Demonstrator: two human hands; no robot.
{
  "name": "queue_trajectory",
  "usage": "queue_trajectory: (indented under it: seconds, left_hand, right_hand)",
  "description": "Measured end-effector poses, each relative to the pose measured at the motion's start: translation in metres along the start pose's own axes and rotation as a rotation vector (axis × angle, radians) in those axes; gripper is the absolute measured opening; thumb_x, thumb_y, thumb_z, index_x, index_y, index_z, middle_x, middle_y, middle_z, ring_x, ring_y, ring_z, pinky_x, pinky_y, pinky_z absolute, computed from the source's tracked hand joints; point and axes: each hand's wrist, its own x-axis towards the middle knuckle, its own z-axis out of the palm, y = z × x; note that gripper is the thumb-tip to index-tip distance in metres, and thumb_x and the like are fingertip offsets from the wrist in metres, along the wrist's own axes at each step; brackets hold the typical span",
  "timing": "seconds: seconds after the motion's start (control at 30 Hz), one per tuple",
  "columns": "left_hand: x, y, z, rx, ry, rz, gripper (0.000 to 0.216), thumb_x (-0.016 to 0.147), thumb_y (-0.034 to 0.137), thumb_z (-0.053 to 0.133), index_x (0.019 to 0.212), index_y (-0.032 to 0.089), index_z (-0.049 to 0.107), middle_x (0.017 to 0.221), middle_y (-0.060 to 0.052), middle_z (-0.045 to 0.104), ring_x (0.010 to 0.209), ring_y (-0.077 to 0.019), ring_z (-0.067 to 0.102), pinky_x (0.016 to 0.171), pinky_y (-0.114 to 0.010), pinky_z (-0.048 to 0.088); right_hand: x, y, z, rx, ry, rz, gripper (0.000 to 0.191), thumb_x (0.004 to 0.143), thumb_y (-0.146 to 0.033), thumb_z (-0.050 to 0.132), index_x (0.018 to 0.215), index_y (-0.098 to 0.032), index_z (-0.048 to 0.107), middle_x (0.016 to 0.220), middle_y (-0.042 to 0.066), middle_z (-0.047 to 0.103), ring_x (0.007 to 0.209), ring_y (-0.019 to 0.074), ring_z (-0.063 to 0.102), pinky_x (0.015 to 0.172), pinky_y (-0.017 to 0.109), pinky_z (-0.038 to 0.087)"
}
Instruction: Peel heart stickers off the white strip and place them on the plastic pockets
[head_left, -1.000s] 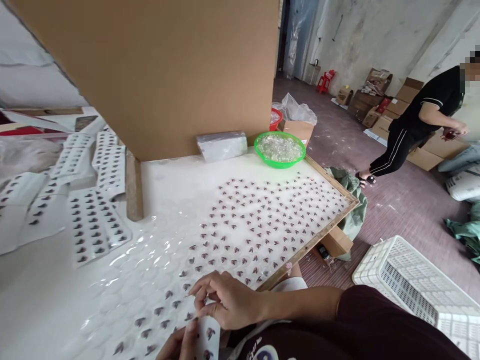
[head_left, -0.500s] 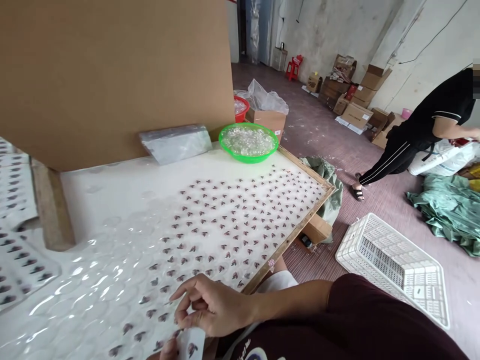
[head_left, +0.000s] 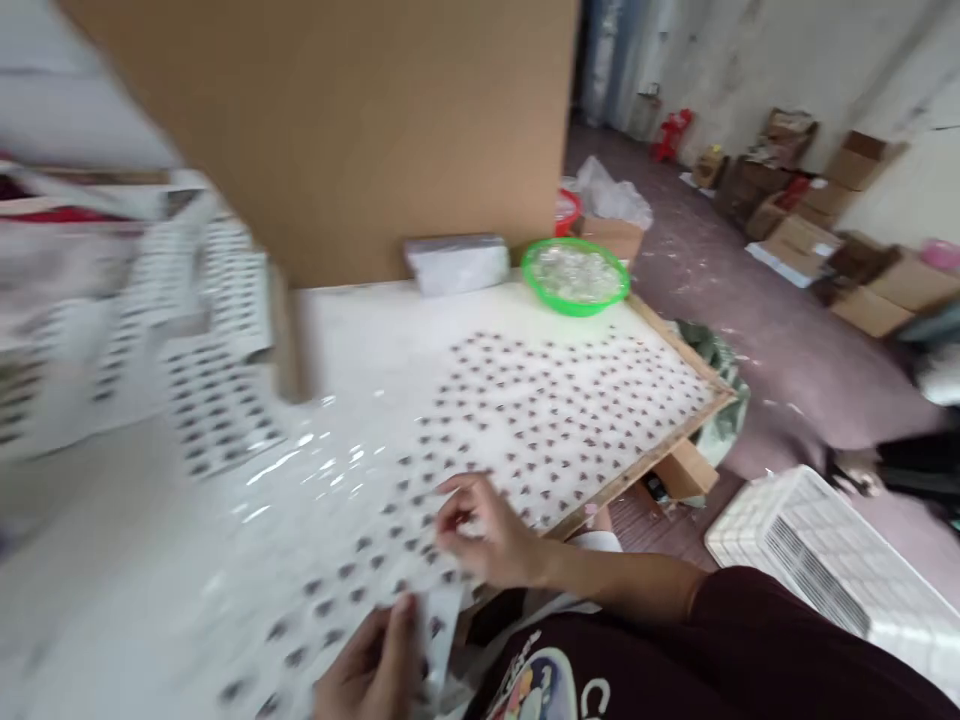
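Observation:
My left hand (head_left: 375, 660) grips a small white strip of stickers (head_left: 442, 625) between thumb and fingers, low in the head view. Close by, a little higher and to the right, my right hand (head_left: 484, 530) hovers over the table with thumb and fingers curled into a pinch. Blur hides whatever lies between its fingertips. Beneath both hands, the white tabletop (head_left: 360, 320) carries a layer of clear round pieces (head_left: 330, 465). Many small dark stickers (head_left: 525, 400) sit spaced out among them, across the middle and right of the table.
A green basin (head_left: 574, 305) of clear pieces stands at the table's back edge, beside a plastic-wrapped pack (head_left: 459, 268). Behind rises a large cardboard sheet (head_left: 375, 130). Printed sticker sheets (head_left: 217, 400) lie left of a wooden block (head_left: 289, 340). A white crate (head_left: 862, 570) stands on the floor.
The view has swung left, so the scene shifts rightward and more sticker sheets show. More of my left hand has come into view, still holding the strip. The co-worker is now mostly out of frame.

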Motion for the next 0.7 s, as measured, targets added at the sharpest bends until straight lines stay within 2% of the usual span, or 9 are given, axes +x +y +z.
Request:
queue_trajectory:
  seconds: [0.03, 0.17, 0.33, 0.47, 0.57, 0.7]
  left_hand:
    - [-0.001, -0.003, -0.001, -0.008, -0.024, 0.021, 0.042, 0.078, 0.055, 0.063, 0.059, 0.018, 0.056, 0.044, 0.003, 0.046, 0.044, -0.0127, 0.041, 0.042, -0.023, 0.031]
    - [-0.003, -0.017, -0.008, -0.085, 0.013, 0.09, 0.044, 0.082, 0.054, 0.059, 0.057, 0.019, 0.052, 0.049, 0.003, 0.043, 0.047, -0.0112, 0.039, 0.043, -0.021, 0.03]
    - [-0.01, -0.034, -0.018, -0.189, 0.105, 0.067, 0.045, 0.086, 0.052, 0.057, 0.058, 0.02, 0.045, 0.051, 0.005, 0.036, 0.048, -0.0097, 0.033, 0.044, -0.02, 0.027]
    - [-0.015, -0.043, -0.028, -0.241, 0.139, 0.071, 0.043, 0.086, 0.05, 0.059, 0.058, 0.019, 0.046, 0.054, 0.004, 0.037, 0.051, -0.0096, 0.033, 0.046, -0.02, 0.027]
    - [-0.016, -0.047, -0.034, -0.254, 0.161, 0.067, 0.044, 0.085, 0.05, 0.059, 0.057, 0.019, 0.046, 0.054, 0.004, 0.038, 0.051, -0.0096, 0.033, 0.047, -0.021, 0.027]
    - [-0.017, -0.049, -0.036, -0.259, 0.162, 0.048, 0.044, 0.086, 0.05, 0.059, 0.058, 0.018, 0.048, 0.054, 0.003, 0.041, 0.052, -0.0101, 0.035, 0.048, -0.021, 0.026]
  right_hand:
    - [0.001, -0.003, 0.0, -0.003, 0.01, 0.002, 0.048, 0.085, -0.033, 0.069, 0.122, -0.024, 0.04, 0.085, -0.001, 0.059, 0.08, 0.017, 0.059, 0.082, 0.034, 0.048]
    - [0.021, -0.005, -0.009, -0.016, 0.052, 0.012, 0.042, 0.085, -0.025, 0.063, 0.122, -0.025, 0.042, 0.083, -0.003, 0.061, 0.079, 0.0157, 0.058, 0.081, 0.033, 0.045]
    - [0.083, 0.014, -0.024, -0.047, 0.039, 0.045, 0.047, 0.08, -0.027, 0.067, 0.119, -0.026, 0.041, 0.081, -0.004, 0.061, 0.073, 0.015, 0.057, 0.071, 0.029, 0.043]
    - [0.132, 0.029, -0.026, -0.15, 0.031, 0.04, 0.049, 0.075, -0.029, 0.066, 0.116, -0.025, 0.04, 0.078, -0.004, 0.06, 0.07, 0.0147, 0.056, 0.071, 0.03, 0.044]
    - [0.15, 0.042, -0.018, -0.243, -0.081, 0.127, 0.05, 0.073, -0.034, 0.063, 0.116, -0.025, 0.038, 0.077, -0.005, 0.059, 0.071, 0.0159, 0.058, 0.07, 0.031, 0.045]
    - [0.15, 0.06, -0.002, -0.367, -0.231, 0.238, 0.048, 0.07, -0.033, 0.06, 0.113, -0.025, 0.04, 0.076, -0.005, 0.061, 0.068, 0.017, 0.06, 0.067, 0.032, 0.047]
